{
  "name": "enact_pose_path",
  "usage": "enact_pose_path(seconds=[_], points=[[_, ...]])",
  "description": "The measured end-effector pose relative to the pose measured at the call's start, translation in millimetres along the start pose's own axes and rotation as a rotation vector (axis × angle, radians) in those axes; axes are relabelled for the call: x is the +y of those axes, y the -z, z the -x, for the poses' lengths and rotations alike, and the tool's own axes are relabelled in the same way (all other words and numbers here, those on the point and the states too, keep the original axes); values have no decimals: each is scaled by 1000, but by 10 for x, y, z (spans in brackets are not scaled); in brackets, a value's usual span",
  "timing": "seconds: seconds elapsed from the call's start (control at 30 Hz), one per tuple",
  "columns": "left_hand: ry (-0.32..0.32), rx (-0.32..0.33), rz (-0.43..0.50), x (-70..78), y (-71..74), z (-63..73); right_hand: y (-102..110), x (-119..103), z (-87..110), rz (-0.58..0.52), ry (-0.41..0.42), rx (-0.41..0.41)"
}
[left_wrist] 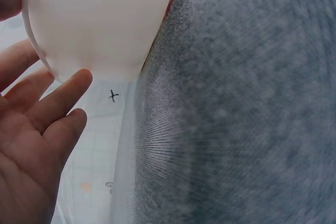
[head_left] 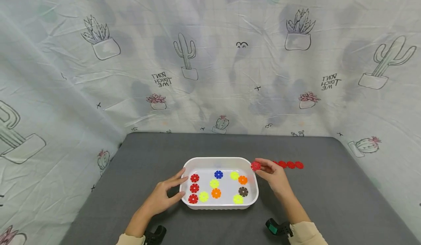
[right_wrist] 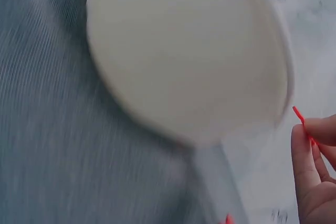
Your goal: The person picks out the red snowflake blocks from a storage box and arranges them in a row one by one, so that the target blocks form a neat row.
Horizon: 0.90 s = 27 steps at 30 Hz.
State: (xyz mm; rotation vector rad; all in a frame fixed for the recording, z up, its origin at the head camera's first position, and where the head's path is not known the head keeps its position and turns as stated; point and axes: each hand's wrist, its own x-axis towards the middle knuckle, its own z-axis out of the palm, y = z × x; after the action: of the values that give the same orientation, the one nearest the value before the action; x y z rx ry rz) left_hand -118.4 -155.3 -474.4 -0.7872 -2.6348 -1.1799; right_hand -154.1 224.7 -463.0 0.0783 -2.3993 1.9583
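Observation:
A white plastic tray stands on the grey table. Along its left end lie three red notched discs. My left hand is at that end, its extended fingers touching the rim and the outer wall. Above the right rim, my right hand pinches another red notched disc between thumb and fingertips. The right wrist view catches this disc edge-on. More red discs form a row on the table, beyond the right hand and partly hidden behind it.
Also in the tray are several yellow discs, two orange discs, a blue disc and a dark brown disc. A cactus-printed cloth hangs behind the grey table.

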Motion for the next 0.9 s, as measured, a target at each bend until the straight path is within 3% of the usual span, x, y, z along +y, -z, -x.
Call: enact_pose_path(seconds=[0.27,0.53,0.7,0.9], points=[[-1,2,-7,-157,-38,22,323,332,-25,-97,-19,140],[-28,4,9,-198,-52,2,472,459,5,-84,-62,229],[-35,8,4,-216,-49,-2,494,520,-1,78,-109,282],[-45,5,4,-237,-35,-4,477,617,-9,372,-47,318]])
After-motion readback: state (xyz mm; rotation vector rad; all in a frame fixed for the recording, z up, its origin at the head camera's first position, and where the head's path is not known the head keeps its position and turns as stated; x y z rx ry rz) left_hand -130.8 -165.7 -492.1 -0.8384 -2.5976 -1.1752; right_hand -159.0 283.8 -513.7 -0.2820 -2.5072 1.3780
